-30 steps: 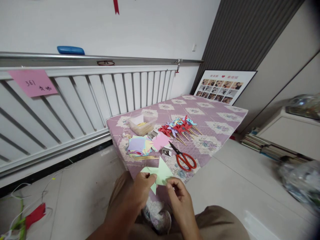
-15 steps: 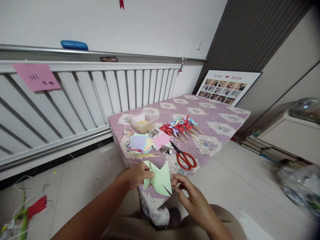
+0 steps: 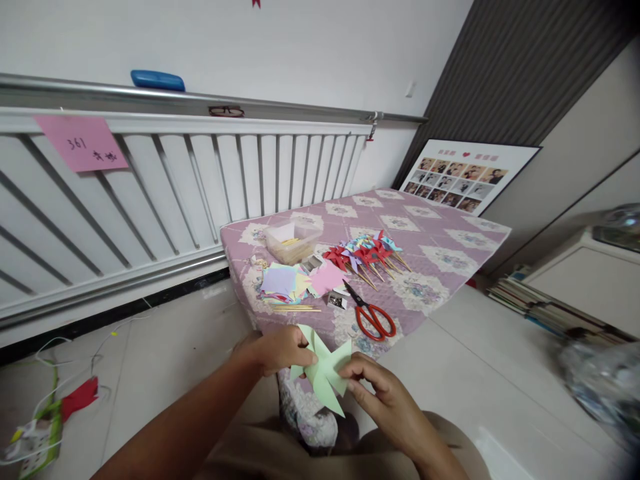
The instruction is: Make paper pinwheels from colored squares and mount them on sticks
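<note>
A light green paper pinwheel (image 3: 327, 368), cut with slits and partly folded, is held above the near edge of the table. My left hand (image 3: 286, 352) pinches its left side, thumb on top near the middle. With thumb and fingers, my right hand (image 3: 367, 381) grips a flap at the right side. Beyond it on the cloth lie scissors (image 3: 374, 320) with red handles, a small box of metal pins (image 3: 337, 301), several thin wooden sticks (image 3: 297, 308) and a stack of coloured paper squares (image 3: 279, 280). A pink paper piece (image 3: 327, 277) lies beside the stack.
Finished pinwheels (image 3: 365, 252) on sticks lie in a pile mid-table. A clear plastic box (image 3: 293, 241) with sticks stands behind the paper. A white radiator (image 3: 200, 180) runs along the wall, and a photo board (image 3: 465, 175) leans at the table's far end.
My right hand has moved in and taken hold of a flap of the green paper, which has turned and now shows more folded blades. The view has shifted slightly.
</note>
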A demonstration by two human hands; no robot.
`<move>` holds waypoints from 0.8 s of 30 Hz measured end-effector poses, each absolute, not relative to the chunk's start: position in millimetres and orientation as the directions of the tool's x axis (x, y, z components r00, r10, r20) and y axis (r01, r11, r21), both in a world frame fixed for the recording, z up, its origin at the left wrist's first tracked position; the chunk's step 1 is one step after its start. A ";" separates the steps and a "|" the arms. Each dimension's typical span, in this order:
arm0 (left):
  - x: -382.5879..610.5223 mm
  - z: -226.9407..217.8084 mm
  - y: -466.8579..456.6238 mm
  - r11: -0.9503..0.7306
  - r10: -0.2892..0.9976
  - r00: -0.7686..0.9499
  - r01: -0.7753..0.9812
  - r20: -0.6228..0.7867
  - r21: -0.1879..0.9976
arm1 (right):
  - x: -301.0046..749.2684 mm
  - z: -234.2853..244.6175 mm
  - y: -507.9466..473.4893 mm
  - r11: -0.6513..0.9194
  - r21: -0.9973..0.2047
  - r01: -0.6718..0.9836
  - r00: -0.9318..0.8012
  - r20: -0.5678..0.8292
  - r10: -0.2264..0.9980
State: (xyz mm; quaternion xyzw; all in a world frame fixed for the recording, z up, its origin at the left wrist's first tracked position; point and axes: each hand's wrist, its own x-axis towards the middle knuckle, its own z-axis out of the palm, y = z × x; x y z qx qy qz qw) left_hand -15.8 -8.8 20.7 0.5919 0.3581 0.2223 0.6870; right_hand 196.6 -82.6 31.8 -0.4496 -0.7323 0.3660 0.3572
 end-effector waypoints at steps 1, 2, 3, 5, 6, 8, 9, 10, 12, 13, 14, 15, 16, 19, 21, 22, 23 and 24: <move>-15.3 19.8 -9.3 0.179 0.724 0.655 0.124 -0.216 0.976 | 196.6 31.1 -82.7 0.303 -0.867 0.396 -0.329 0.174 0.928; -14.7 18.7 -9.9 0.151 0.715 0.669 0.137 -0.204 0.979 | 196.3 30.1 -83.0 0.280 -0.875 0.395 -0.316 0.157 0.936; -13.9 17.3 -10.6 0.122 0.710 0.676 0.157 -0.197 0.980 | 195.6 28.8 -83.4 0.260 -0.882 0.392 -0.304 0.143 0.942; -11.8 14.7 -12.5 0.078 0.733 0.652 0.204 -0.195 0.976 | 193.1 25.7 -84.0 0.230 -0.892 0.388 -0.281 0.124 0.952; -10.5 13.5 -13.7 0.066 0.744 0.638 0.229 -0.201 0.971 | 191.4 24.3 -84.2 0.220 -0.895 0.388 -0.267 0.120 0.956; -7.5 11.5 -16.6 0.055 0.763 0.613 0.256 -0.206 0.965 | 187.4 22.0 -84.0 0.210 -0.893 0.398 -0.236 0.122 0.964; -6.0 10.6 -18.1 0.057 0.770 0.602 0.262 -0.209 0.963 | 185.5 21.1 -83.6 0.208 -0.889 0.409 -0.217 0.126 0.968; -4.5 9.7 -19.5 0.055 0.778 0.591 0.274 -0.214 0.960 | 183.6 20.4 -83.1 0.207 -0.882 0.423 -0.196 0.134 0.971; -2.0 8.4 -22.0 0.044 0.798 0.563 0.303 -0.216 0.952 | 180.7 19.2 -81.7 0.212 -0.866 0.454 -0.159 0.155 0.975; -0.9 7.9 -22.9 0.034 0.810 0.546 0.323 -0.215 0.946 | 179.6 18.5 -80.9 0.213 -0.859 0.466 -0.143 0.164 0.976; 0.0 7.7 -23.7 0.027 0.819 0.532 0.338 -0.214 0.941 | 178.7 17.7 -80.0 0.210 -0.853 0.477 -0.128 0.170 0.977; 0.8 7.7 -24.3 0.022 0.825 0.524 0.344 -0.211 0.939 | 178.1 16.8 -79.1 0.207 -0.847 0.490 -0.114 0.173 0.978; 1.6 7.8 -24.8 0.021 0.826 0.523 0.340 -0.208 0.940 | 177.6 15.7 -78.2 0.201 -0.839 0.506 -0.103 0.172 0.980; 3.6 8.1 -25.5 0.041 0.819 0.533 0.310 -0.210 0.950 | 176.9 11.9 -76.5 0.192 -0.804 0.562 -0.081 0.177 0.981; 4.6 7.7 -25.5 0.047 0.821 0.525 0.327 -0.223 0.944 | 176.7 9.3 -76.0 0.193 -0.787 0.586 -0.075 0.184 0.980; 5.1 7.5 -25.6 0.050 0.827 0.512 0.345 -0.232 0.937 | 176.6 8.2 -75.9 0.193 -0.783 0.592 -0.071 0.188 0.980; 5.4 7.5 -25.9 0.050 0.832 0.500 0.363 -0.240 0.930 | 176.5 7.4 -75.8 0.191 -0.779 0.598 -0.064 0.192 0.979; 5.7 7.9 -26.3 0.051 0.837 0.490 0.376 -0.245 0.925 | 176.2 7.0 -75.7 0.188 -0.775 0.604 -0.057 0.194 0.979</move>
